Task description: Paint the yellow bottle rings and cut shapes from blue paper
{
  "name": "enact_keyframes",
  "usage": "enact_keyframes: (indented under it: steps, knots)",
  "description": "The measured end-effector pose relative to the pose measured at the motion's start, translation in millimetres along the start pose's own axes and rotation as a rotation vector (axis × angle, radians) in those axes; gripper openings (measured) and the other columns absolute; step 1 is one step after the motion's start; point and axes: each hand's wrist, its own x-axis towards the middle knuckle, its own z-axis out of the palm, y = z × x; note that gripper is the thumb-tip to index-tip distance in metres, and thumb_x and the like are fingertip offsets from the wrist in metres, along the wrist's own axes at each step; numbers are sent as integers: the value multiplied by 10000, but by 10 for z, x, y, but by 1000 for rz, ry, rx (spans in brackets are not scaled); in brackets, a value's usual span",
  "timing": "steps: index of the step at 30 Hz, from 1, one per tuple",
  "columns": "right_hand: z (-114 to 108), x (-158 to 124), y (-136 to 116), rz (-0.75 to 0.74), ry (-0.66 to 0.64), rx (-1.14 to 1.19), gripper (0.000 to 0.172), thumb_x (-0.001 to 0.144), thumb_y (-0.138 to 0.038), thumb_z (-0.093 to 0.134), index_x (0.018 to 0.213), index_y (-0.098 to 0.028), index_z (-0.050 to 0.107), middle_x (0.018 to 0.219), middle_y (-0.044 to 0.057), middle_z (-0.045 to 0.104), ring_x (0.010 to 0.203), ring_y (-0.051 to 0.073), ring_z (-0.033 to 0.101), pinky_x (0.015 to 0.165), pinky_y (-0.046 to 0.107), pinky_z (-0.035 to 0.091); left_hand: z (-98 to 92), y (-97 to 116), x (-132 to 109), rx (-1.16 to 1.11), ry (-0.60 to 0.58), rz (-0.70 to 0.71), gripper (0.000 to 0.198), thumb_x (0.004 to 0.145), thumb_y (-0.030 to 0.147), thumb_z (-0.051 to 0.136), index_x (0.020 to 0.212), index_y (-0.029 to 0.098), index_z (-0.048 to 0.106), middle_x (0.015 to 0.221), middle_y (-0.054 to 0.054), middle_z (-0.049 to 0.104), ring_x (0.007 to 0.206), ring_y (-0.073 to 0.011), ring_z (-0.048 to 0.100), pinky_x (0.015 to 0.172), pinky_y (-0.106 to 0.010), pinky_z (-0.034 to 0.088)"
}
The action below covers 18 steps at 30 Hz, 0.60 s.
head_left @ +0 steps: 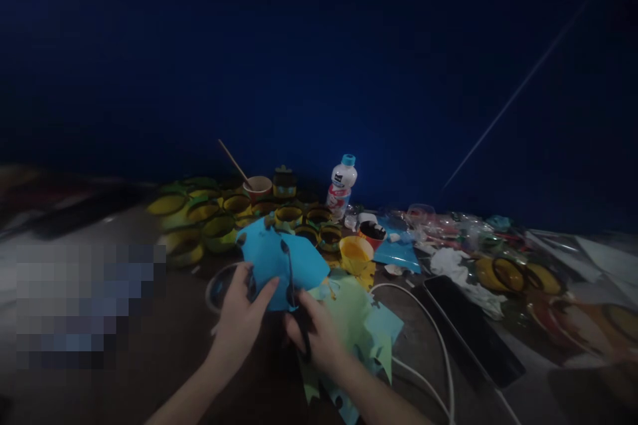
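My left hand point(246, 302) is closed on a sheet of bright blue paper point(304, 255), its thumb pressed on the near side. Dark spots and a dark slit-like line show on the sheet. My right hand point(319, 332) is closed around the dark handles of scissors point(303, 337) at the sheet's lower edge. The blades are mostly hidden by the paper. Beneath and right of my right hand lie light green paper pieces point(343, 305) and a pale blue piece point(383, 325).
Several yellow-green rings or cups point(219, 232) stand behind my hands. Beyond are a cup with a stick point(258, 186) and a bottle with a blue cap point(341, 186). At right lie a phone point(473, 332), a white cable point(443, 339), crumpled tissue point(451, 265) and clear plastic point(423, 216).
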Motion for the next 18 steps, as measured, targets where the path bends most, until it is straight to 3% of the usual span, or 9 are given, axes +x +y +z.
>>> enact_keyframes:
  steps: [7, 12, 18]
  knots:
    - [-8, 12, -11, 26, 109, 107, 92, 821, -258, 470, 889, -227, 524, 753, 11, 594, 677, 147, 563, 602, 215, 469, 77, 46, 172, 43, -186, 104, 280, 723, 371, 572, 923, 205, 467, 834, -12, 560, 800, -188, 574, 687, -285, 475]
    - [56, -6, 79, 32, 152, 123, 91, 806, -240, 485, 888, -241, 522, 830, 34, 612, 790, 177, 578, 714, 261, 479, 63, -6, 229, 110, -211, 118, 281, 746, 385, 547, 930, 203, 436, 828, -4, 534, 781, -180, 568, 683, -287, 474]
    - [49, 8, 83, 56, 108, 121, 42, 770, -186, 481, 742, -216, 475, 629, -21, 481, 560, 117, 468, 513, 196, 406, 2, 27, 244, 152, -272, 154, 230, 774, 384, 522, 897, 210, 433, 804, 8, 519, 772, -168, 559, 674, -273, 468]
